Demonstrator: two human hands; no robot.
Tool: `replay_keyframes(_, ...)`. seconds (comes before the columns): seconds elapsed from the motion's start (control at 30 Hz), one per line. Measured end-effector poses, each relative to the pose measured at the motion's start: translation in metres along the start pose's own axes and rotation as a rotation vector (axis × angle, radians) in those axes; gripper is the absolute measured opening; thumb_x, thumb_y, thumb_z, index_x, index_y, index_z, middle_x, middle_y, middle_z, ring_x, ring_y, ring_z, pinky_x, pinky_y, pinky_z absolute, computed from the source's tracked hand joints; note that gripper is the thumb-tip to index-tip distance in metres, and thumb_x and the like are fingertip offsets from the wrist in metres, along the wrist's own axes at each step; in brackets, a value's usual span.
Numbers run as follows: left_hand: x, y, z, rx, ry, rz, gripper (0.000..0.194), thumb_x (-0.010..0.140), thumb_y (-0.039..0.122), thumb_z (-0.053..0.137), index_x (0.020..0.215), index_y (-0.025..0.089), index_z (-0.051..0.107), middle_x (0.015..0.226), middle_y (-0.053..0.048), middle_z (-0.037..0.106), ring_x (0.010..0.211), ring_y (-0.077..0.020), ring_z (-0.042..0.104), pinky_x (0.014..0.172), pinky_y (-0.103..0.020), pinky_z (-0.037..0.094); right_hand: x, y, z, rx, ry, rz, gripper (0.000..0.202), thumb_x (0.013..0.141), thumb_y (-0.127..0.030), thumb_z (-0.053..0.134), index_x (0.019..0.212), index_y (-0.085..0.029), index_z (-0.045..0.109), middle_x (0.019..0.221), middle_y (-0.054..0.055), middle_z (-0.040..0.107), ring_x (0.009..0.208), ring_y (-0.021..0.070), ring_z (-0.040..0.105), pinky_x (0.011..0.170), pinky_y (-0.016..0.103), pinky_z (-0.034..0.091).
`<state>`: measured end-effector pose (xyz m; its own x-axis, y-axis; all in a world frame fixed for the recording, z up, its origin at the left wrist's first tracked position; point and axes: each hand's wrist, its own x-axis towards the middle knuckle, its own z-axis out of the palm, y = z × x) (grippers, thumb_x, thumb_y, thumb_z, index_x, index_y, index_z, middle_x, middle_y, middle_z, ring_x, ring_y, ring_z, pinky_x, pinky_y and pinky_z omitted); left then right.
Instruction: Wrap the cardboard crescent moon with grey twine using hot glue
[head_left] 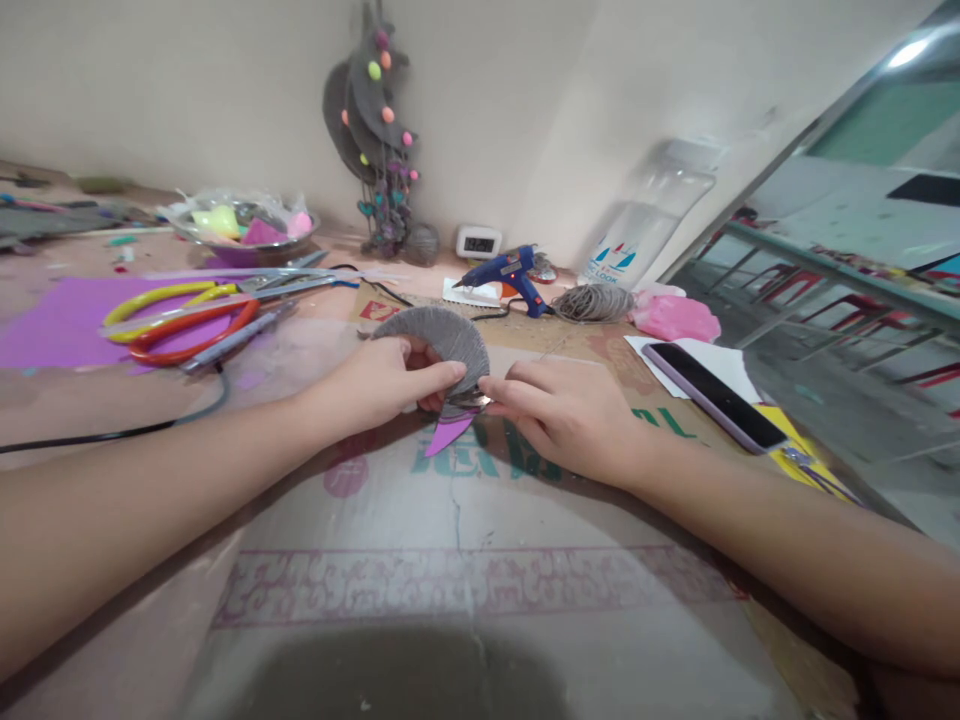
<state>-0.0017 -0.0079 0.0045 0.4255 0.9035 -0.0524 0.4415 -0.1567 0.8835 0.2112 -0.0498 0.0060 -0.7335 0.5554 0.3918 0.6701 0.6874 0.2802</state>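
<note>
A crescent-shaped piece (442,335) wrapped in grey yarn is held over the cardboard. Its lower tip (450,432) shows bare purple. My left hand (390,380) grips the crescent from the left, thumb on the front and fingers curled behind. My right hand (566,410) is closed in a pinch at the crescent's lower right edge, where the wrapping meets the purple. A small shiny bit (480,398) shows at its fingertips; what exactly the fingers hold is too small to tell.
Beyond my hands lie a blue glue gun (510,278), a grey yarn bundle (592,302) and a small clock (478,241). Scissors (180,320) rest on purple sheet at left, near a metal bowl (244,235). A phone (712,395) lies right, before a clear bottle (649,215).
</note>
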Motion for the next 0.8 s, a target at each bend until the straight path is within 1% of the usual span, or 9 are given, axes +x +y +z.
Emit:
replay_keyframes(0.17, -0.001, 0.002, 0.0, 0.006, 0.0, 0.002, 0.029, 0.074, 0.041, 0.058, 0.058, 0.017, 0.057, 0.056, -0.001, 0.061, 0.049, -0.0113, 0.052, 0.049, -0.022, 0.039, 0.0, -0.001, 0.002, 0.002, 0.041, -0.003, 0.025, 0.093, -0.03, 0.042, 0.096, -0.018, 0.063, 0.069, 0.001, 0.06, 0.056, 0.0112, 0.048, 0.05, 0.025, 0.029)
replay_keyframes(0.3, -0.004, 0.009, -0.002, 0.032, 0.023, 0.003, 0.028, 0.076, 0.038, 0.057, 0.058, 0.017, 0.058, 0.049, 0.002, 0.055, 0.042, -0.0096, 0.046, 0.045, -0.021, 0.036, -0.002, -0.001, 0.003, 0.139, 0.103, 0.092, 0.022, 0.091, -0.028, 0.046, 0.099, -0.014, 0.061, 0.072, 0.002, 0.062, 0.062, 0.0117, 0.053, 0.056, 0.024, 0.036)
replay_keyframes(0.4, -0.005, 0.013, -0.003, 0.047, 0.024, -0.029, 0.028, 0.078, 0.036, 0.057, 0.057, 0.017, 0.058, 0.043, 0.004, 0.048, 0.038, -0.0086, 0.042, 0.042, -0.021, 0.033, -0.002, -0.001, 0.003, 0.229, 0.128, 0.134, 0.022, 0.091, -0.028, 0.047, 0.101, -0.013, 0.059, 0.076, 0.004, 0.063, 0.065, 0.0123, 0.055, 0.06, 0.024, 0.038)
replay_keyframes(0.47, -0.005, 0.013, -0.003, 0.034, 0.019, -0.03, 0.029, 0.078, 0.037, 0.057, 0.057, 0.016, 0.057, 0.045, 0.003, 0.05, 0.039, -0.0084, 0.042, 0.043, -0.021, 0.034, -0.002, 0.0, 0.003, 0.242, 0.12, 0.135, 0.022, 0.091, -0.028, 0.046, 0.102, -0.014, 0.059, 0.077, 0.004, 0.063, 0.066, 0.0128, 0.056, 0.06, 0.024, 0.038)
replay_keyframes(0.6, -0.004, 0.009, -0.003, -0.017, 0.02, 0.019, 0.031, 0.078, 0.04, 0.056, 0.058, 0.016, 0.058, 0.056, 0.0, 0.06, 0.049, -0.0104, 0.052, 0.05, -0.022, 0.04, -0.002, 0.0, 0.002, 0.218, 0.117, 0.118, 0.023, 0.09, -0.028, 0.047, 0.103, -0.013, 0.059, 0.077, 0.004, 0.063, 0.066, 0.0128, 0.055, 0.059, 0.024, 0.038)
replay_keyframes(0.7, -0.003, 0.008, -0.002, -0.033, 0.039, 0.004, 0.03, 0.077, 0.041, 0.057, 0.059, 0.016, 0.058, 0.059, -0.001, 0.062, 0.053, -0.012, 0.054, 0.054, -0.023, 0.042, -0.001, -0.001, 0.001, 0.154, 0.109, 0.08, 0.022, 0.092, -0.027, 0.045, 0.099, -0.014, 0.062, 0.072, 0.003, 0.061, 0.062, 0.012, 0.053, 0.056, 0.023, 0.037)
replay_keyframes(0.8, -0.003, 0.007, -0.002, -0.036, 0.034, 0.009, 0.031, 0.077, 0.042, 0.057, 0.06, 0.016, 0.058, 0.059, -0.001, 0.062, 0.054, -0.0124, 0.054, 0.055, -0.024, 0.042, 0.0, -0.002, 0.0, 0.124, 0.116, 0.048, 0.023, 0.092, -0.026, 0.044, 0.096, -0.014, 0.064, 0.068, 0.003, 0.06, 0.06, 0.0117, 0.051, 0.054, 0.023, 0.035)
